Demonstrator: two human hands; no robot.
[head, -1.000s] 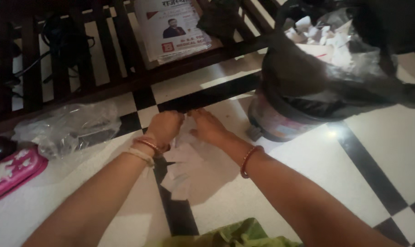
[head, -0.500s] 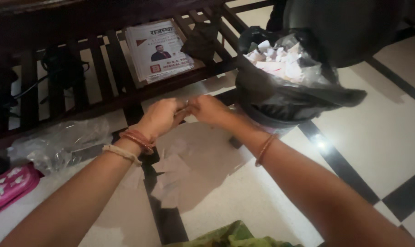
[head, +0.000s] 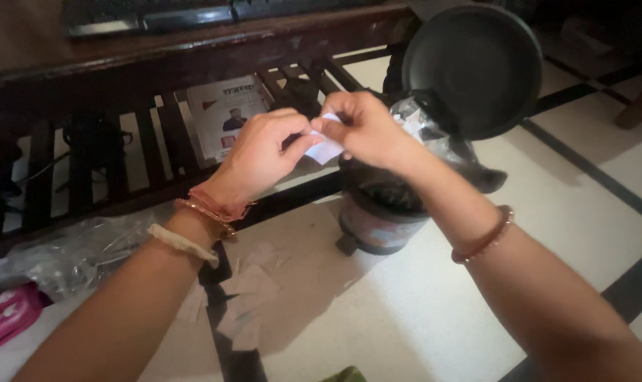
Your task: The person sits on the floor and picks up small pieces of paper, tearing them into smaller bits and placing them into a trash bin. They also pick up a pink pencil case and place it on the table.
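Both hands, left hand (head: 261, 152) and right hand (head: 363, 127), pinch a white paper scrap (head: 326, 147) by its edges; it looks light, limp and easily torn.

**Floor and low slatted shelf: contents**

Floor (head: 420, 311): white tiles crossed by black strips. Directly below the grip and toward the person, a scatter of small torn white paper scraps (head: 247, 297) lies flat across a black strip. Just right of and below the grip stands a small round pedal bin lined with a black plastic bag (head: 381, 216), its round black lid (head: 476, 67) raised. Far left of the grip, a crumpled clear plastic bag (head: 80, 251); beside it, at the frame's edge, a pink patterned pouch (head: 6, 315).

Dark wooden slatted shelf (head: 158, 141), behind and left of the grip: a white printed booklet (head: 222, 113) lying flat, and black cables (head: 88, 134) further left.
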